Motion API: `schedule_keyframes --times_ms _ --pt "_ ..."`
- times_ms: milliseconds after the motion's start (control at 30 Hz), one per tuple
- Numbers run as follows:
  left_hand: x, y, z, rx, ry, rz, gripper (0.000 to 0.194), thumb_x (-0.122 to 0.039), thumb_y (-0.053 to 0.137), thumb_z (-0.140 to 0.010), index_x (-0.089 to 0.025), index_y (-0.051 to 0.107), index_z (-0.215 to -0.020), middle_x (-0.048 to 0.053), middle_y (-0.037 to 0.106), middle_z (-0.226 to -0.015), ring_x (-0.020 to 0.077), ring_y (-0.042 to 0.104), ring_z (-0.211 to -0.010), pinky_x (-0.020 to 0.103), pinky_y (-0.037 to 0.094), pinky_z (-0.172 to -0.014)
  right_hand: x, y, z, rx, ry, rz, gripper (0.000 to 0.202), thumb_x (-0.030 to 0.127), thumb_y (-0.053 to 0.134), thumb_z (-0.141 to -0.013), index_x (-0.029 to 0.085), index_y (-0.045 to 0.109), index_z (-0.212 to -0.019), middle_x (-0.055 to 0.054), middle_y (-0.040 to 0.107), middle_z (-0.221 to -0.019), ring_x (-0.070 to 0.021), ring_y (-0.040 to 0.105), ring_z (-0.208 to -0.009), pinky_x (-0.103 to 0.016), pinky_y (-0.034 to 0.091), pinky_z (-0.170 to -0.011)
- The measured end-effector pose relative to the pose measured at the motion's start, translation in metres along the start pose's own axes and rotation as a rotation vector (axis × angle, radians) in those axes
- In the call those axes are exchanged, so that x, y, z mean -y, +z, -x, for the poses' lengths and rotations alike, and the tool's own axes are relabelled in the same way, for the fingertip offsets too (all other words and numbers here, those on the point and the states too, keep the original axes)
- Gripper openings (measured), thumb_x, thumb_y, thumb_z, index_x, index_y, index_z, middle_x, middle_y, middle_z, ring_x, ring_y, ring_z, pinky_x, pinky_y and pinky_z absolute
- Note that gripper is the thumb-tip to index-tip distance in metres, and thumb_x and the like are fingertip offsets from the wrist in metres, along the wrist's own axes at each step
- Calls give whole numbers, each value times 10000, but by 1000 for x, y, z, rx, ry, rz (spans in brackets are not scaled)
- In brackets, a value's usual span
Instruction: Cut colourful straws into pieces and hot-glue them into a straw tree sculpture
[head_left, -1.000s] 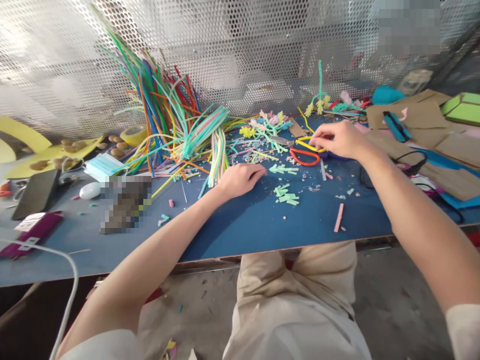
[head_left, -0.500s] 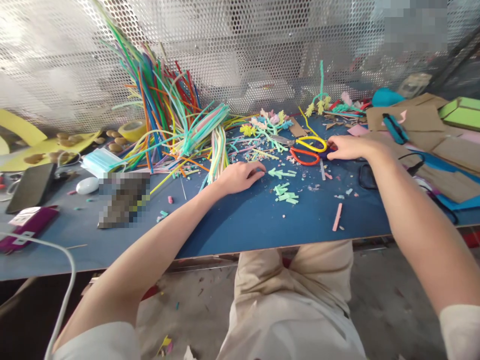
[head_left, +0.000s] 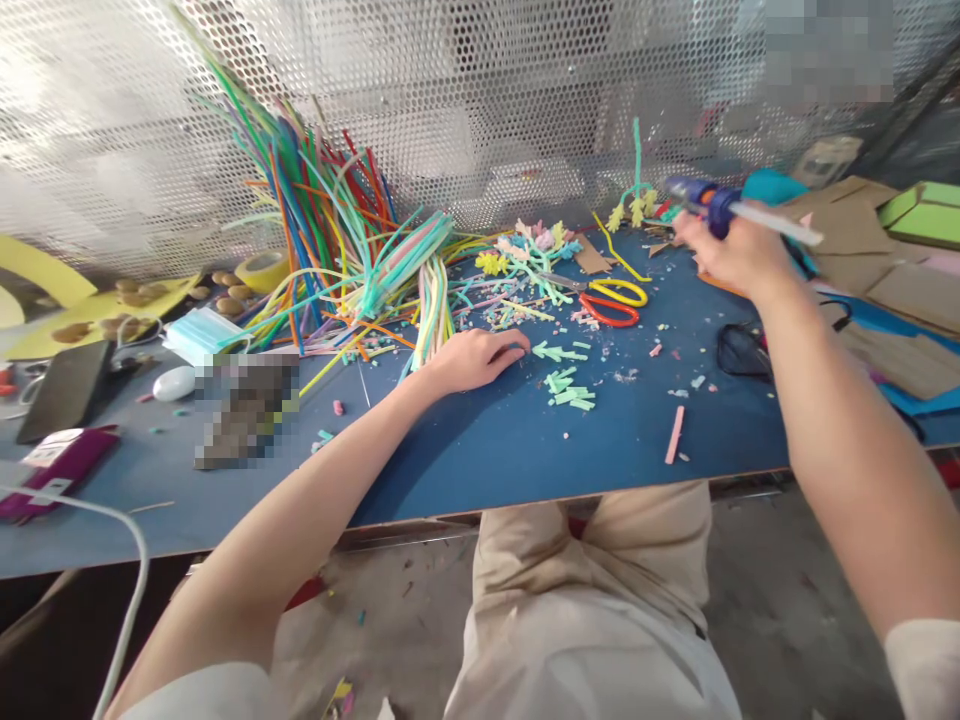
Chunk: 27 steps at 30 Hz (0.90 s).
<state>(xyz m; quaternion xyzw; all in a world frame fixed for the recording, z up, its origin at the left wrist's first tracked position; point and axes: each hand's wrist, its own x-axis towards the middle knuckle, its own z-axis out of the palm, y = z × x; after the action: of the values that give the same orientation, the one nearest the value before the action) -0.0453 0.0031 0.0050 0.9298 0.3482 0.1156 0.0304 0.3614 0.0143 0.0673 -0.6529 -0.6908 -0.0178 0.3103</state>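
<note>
In my right hand is a blue-purple hot glue gun, lifted above the table's right side, with a whitish glue stick jutting from its rear. My left hand rests on the blue tabletop with loosely curved fingers and nothing visible in them. Just right of its fingertips lies a mint-green branched sprig of fuzzy pipe cleaner. Below that is a small pile of cut mint-green pieces. Scissors with yellow and red handles lie between my hands, farther back.
Bundles of coloured pipe cleaners stand against the perforated metal panel. Finished-looking fuzzy sprigs lie behind the scissors. Brown cardboard and a black cable are at right. A phone, white mouse and face mask are at left.
My right hand has picked up the glue gun from beside the scissors and raised it up and to the right. My left hand has stayed nearly still.
</note>
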Motion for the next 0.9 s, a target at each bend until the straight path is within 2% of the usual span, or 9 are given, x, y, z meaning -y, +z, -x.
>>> schedule_keyframes --times_ms 100,167,233,333,433,533,667,900 --pt "1 2 0 9 -6 -15 370 -443 389 -1101 -334 694 -1281 -1 804 -995 197 758 -821 283 523 -728 15 3 9 140 -132 -24 420 582 701 -934 192 675 -779 -71 646 -642 -187 549 -680 -329 377 -649" --pt "1 3 0 7 -12 -22 374 -425 378 -1108 -337 693 -1289 -3 808 -1050 195 767 -871 282 531 -739 24 9 13 217 -229 -84 460 616 735 -896 214 632 -698 -47 597 -579 -195 536 -662 -332 372 -635" --pt "-1 4 0 -39 -18 -14 365 -402 386 -1107 -326 701 -1276 4 804 -1122 197 769 -946 283 543 -753 32 17 16 243 -289 -134 465 638 732 -889 228 620 -699 -26 584 -583 -193 515 -627 -333 356 -607" --pt "-4 5 -1 -169 -25 18 345 -377 416 -1098 -286 723 -1225 23 784 -1226 199 756 -1059 287 558 -787 39 26 18 257 -364 -151 371 579 754 -895 233 639 -826 -7 618 -695 -174 502 -637 -321 342 -607" --pt "-6 4 -1 -261 -26 34 329 -360 445 -1087 -257 745 -1176 29 791 -1201 192 759 -1042 289 562 -803 41 30 18 301 -441 -159 305 500 758 -917 220 640 -923 3 621 -756 -152 497 -670 -308 344 -638" --pt "-7 4 -1 -279 -25 17 329 -372 466 -1082 -262 760 -1179 27 795 -1187 195 759 -1044 291 562 -793 37 30 18 342 -453 -142 373 567 702 -950 205 651 -876 6 615 -706 -146 490 -648 -309 335 -624" --pt "-7 6 0 -250 -20 -27 368 -433 460 -1092 -290 785 -1190 24 795 -1179 191 759 -1036 273 548 -727 31 31 16 360 -412 -116 506 701 667 -919 198 697 -872 -3 653 -694 -157 524 -638 -308 332 -592" --pt "-8 5 0 -352 -17 28 341 -466 533 -1070 -294 819 -1141 6 819 -1115 172 776 -983 254 547 -723 31 28 17 327 -428 -134 528 717 670 -904 197 720 -826 -14 650 -663 -173 542 -615 -321 333 -586"
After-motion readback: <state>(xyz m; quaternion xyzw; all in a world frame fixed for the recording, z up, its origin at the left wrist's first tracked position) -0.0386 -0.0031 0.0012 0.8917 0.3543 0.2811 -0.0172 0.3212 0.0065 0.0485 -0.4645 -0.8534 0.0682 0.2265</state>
